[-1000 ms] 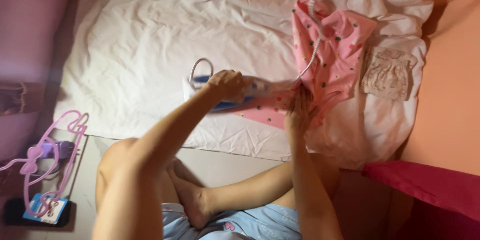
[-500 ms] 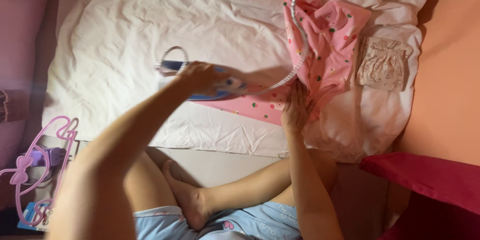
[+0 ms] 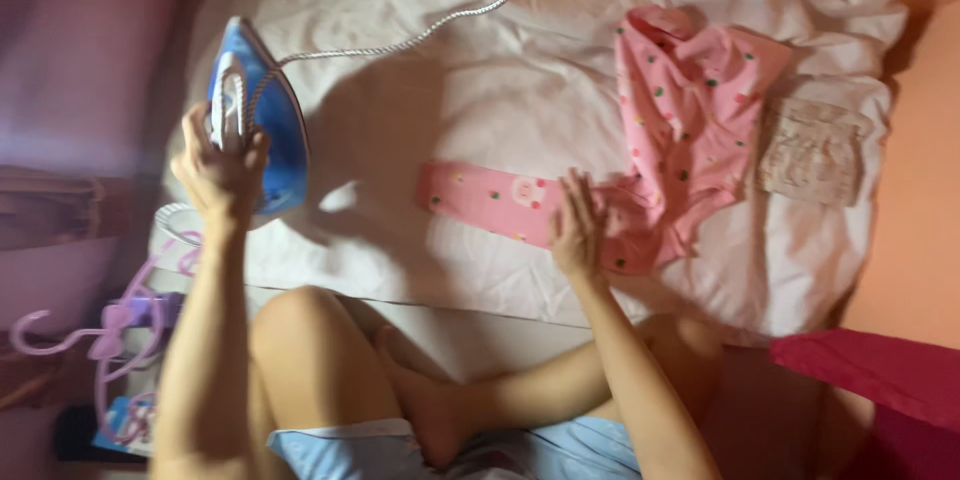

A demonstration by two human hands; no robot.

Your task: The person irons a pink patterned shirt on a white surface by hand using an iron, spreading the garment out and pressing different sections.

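My left hand [image 3: 222, 172] grips the handle of a blue and white clothes iron [image 3: 252, 112], lifted at the left edge of the white sheet [image 3: 440, 70]. Its braided white cord [image 3: 440, 25] runs up to the top of the view. My right hand [image 3: 578, 227] rests flat with fingers spread on a pink dotted garment [image 3: 680, 130]. One flat pink strip of that garment [image 3: 485, 197] stretches left from my right hand. The rest of it lies bunched at the right.
A small beige lace cloth [image 3: 812, 152] lies right of the pink garment. Pink and purple hangers [image 3: 120, 325] lie at the lower left. A red cloth [image 3: 880, 365] sits at the lower right. My crossed bare legs [image 3: 400, 380] are in front of the sheet.
My left hand has carried the iron off the pink garment and far to the left, lifting it. The flat pink strip is uncovered. My right hand stays on the garment.
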